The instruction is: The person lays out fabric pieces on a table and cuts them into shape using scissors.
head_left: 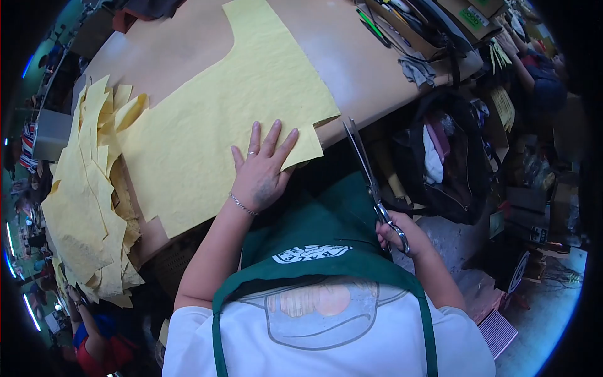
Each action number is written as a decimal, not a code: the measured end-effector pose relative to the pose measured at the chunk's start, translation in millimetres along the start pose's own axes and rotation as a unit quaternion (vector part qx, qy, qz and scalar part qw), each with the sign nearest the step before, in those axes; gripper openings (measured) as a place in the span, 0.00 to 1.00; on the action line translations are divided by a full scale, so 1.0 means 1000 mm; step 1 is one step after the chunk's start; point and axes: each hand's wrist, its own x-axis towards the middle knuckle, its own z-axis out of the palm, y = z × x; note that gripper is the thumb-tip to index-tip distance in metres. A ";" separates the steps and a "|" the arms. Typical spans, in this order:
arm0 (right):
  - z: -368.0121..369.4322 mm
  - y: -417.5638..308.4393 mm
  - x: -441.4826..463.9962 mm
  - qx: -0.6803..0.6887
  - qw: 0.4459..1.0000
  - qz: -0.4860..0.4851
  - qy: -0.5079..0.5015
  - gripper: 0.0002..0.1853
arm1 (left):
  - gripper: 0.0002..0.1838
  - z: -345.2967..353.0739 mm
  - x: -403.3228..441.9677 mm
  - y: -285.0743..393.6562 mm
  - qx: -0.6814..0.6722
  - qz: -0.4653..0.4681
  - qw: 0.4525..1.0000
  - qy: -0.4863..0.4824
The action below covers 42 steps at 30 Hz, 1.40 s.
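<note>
My left hand [267, 164] lies flat with fingers spread on a large yellow sheet of material [232, 94], near its front edge. A cut slit and a small flap show at the sheet's right corner, just beyond my fingertips. In my right hand [397, 234] is a pair of long metal scissors [370, 173], my fingers through the handles. Its narrow blades point away from me, slightly parted, with the tips beside that corner and apart from the sheet. Whether the sheet is leather or cloth I cannot tell.
A pile of yellow pieces [94, 188] overhangs the left of the brown-covered table [339, 50]. Pens [374, 26] and a grey rag [416, 69] lie at the far right. A black bag [461, 163] hangs beside the table. Other people work on both sides.
</note>
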 end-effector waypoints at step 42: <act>0.013 -0.016 0.033 -0.090 0.994 0.005 0.068 0.36 | 0.37 0.009 -0.037 0.012 0.018 0.006 1.000 -0.007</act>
